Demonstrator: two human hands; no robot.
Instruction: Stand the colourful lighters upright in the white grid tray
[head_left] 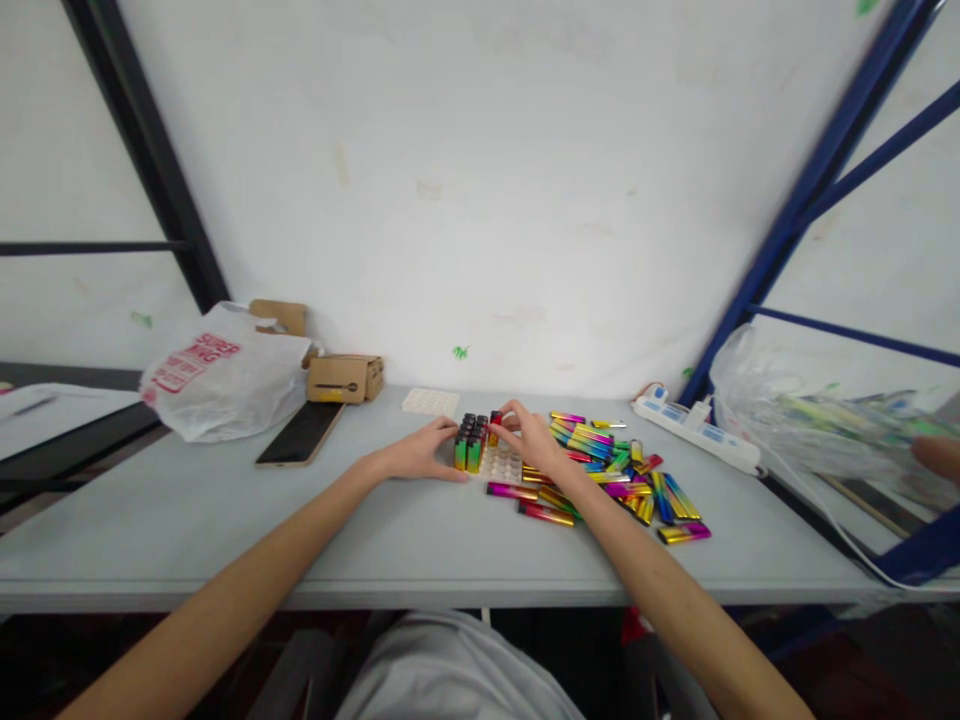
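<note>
A white tray with rows of round pockets [501,464] lies on the table in front of me. Several shiny lighters [468,452] stand upright on its left part, green and gold with black tops. My right hand [531,436] pinches a red-and-gold lighter [495,428] upright, just right of the standing group. At the group's left side is my left hand [420,452], its thumb and fingers spread apart; whether the fingertips touch the lighters or the tray is hard to tell. Many loose metallic lighters [592,440] are heaped right of the tray, partly behind my right forearm.
A second white tray [430,402] lies near the wall. Leftward are a phone [301,434], a cardboard box [345,378] and a white plastic bag [232,375]. A power strip [697,430] with a cable lies right. Another person's hand [937,455] shows at the right edge.
</note>
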